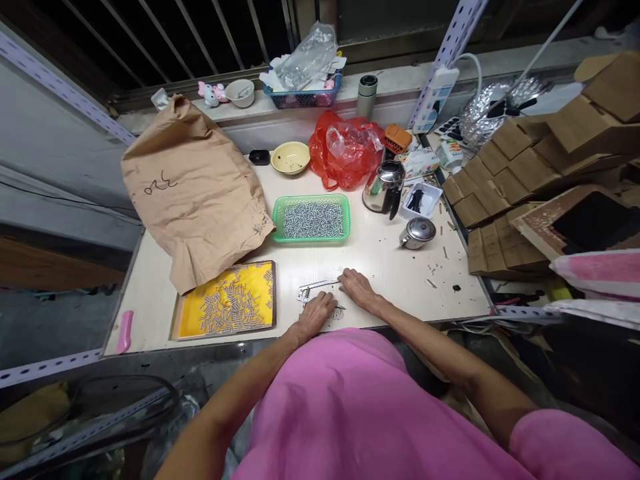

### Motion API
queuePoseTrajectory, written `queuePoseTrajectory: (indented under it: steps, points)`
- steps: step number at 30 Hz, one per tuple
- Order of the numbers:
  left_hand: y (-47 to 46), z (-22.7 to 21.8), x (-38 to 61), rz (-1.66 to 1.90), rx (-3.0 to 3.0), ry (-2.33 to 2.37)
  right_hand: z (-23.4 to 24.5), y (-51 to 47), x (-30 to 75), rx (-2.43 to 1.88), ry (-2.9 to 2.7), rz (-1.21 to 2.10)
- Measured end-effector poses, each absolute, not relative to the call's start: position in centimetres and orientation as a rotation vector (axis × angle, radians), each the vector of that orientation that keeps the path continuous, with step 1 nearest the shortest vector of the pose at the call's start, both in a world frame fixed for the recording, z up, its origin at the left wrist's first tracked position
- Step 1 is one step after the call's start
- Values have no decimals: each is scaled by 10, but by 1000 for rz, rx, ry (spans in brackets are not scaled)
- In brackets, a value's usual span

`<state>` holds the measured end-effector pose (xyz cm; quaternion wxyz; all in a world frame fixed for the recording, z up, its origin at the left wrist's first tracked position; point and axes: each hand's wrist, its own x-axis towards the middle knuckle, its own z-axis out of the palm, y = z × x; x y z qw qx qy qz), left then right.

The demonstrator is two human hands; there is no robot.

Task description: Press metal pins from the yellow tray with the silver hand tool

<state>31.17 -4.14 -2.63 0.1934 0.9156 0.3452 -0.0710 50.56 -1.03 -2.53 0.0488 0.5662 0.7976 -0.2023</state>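
Observation:
My left hand [316, 312] rests on the white table [380, 257] near its front edge, fingers curled over the left end of a small metal jig [313, 289]. My right hand [356, 287] lies just right of it, fingertips pinched at the jig's right end; what they hold is too small to see. A green basket [311, 218] full of small metal pins stands behind the hands. A yellow tray [227, 301] with several loose metal pieces lies to the left.
A large brown paper sack [195, 187] slumps at the left. A steel kettle [384, 189], its lid [417, 233], a red plastic bag [345, 150] and a yellow bowl [290, 158] stand behind. Stacked cardboard boxes [525, 180] crowd the right edge.

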Motion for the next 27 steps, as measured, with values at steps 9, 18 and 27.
queuePoseTrajectory:
  steps: [9,18,27]
  points:
    - [-56,-20,306,51,2487,811,-10,34,484,1699,2419,-467]
    - [-52,0,187,459,2155,1765,-13,-33,434,1189,2776,-700]
    - [-48,-3,145,43,2179,1845,-35,-31,396,760,2944,-372]
